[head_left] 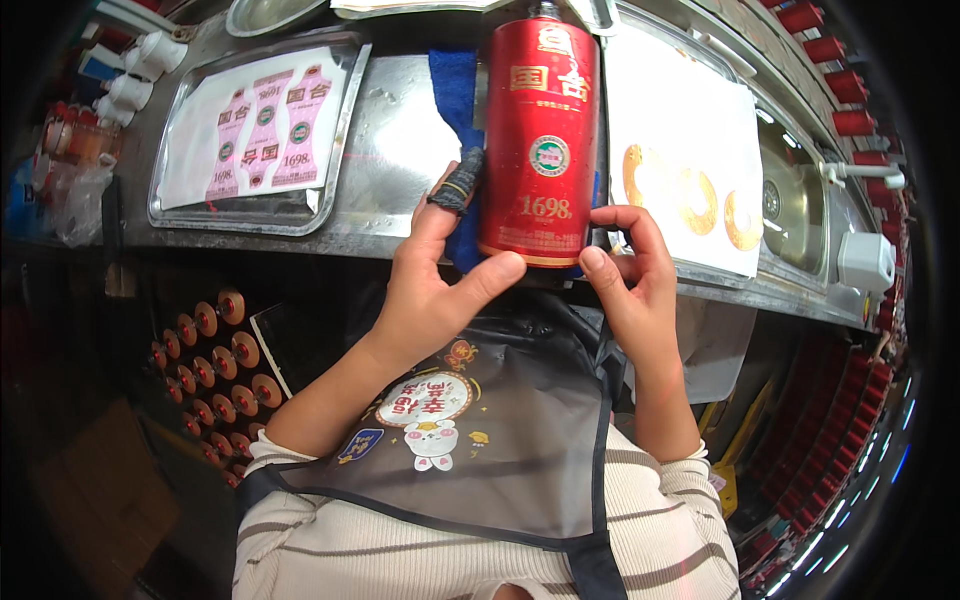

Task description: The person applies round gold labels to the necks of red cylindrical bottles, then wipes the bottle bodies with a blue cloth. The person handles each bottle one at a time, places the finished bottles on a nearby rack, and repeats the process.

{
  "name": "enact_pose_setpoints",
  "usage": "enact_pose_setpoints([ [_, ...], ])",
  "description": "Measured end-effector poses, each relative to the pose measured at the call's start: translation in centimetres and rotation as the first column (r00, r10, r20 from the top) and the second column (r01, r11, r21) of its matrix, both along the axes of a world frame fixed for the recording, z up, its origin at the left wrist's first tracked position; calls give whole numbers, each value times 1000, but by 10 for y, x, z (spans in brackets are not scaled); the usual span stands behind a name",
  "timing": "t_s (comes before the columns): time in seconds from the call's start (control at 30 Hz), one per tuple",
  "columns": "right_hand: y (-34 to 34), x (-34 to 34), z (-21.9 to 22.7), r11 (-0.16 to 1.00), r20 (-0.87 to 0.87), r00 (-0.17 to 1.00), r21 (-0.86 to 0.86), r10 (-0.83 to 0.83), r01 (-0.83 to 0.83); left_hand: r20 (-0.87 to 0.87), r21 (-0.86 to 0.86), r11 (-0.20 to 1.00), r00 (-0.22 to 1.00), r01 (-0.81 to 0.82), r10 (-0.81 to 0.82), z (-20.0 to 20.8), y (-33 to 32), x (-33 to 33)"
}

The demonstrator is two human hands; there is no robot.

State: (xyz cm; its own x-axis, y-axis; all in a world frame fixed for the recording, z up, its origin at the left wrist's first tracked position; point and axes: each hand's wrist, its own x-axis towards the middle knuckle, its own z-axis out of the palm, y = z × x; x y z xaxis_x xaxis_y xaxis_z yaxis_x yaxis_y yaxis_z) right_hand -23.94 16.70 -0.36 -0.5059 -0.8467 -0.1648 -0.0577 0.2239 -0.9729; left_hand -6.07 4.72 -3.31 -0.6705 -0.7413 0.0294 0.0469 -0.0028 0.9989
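A glossy red bottle (545,110) with gold print and a small round white-and-green emblem lies on a blue cloth (455,85), its neck pointing away from me. My left hand (445,255) holds its lower left side, thumb along the base. A dark grey wrap (458,185) covers one of that hand's fingers. At the lower right edge, the curled thumb and forefinger of my right hand (637,280) grip the bottle. The bottle hides some of my left fingertips.
On the metal counter (390,130), a tray (335,190) at left carries pink labels (265,130). At right, a white sheet (665,110) bears gold curved labels (700,205), beside a sink (790,200). Red bottles line the right (835,430); capped ones stand below left (205,320).
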Motion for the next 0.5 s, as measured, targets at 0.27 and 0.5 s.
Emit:
enact_pose_setpoints([
  [0.27,-3,7,0,999,-49,998,-37,-39,37,55,-97,992,994,-84,90,3,8,-8],
  [0.5,-2,7,3,999,99,995,-30,-20,23,-5,7,996,996,-85,85,-7,11,-3],
])
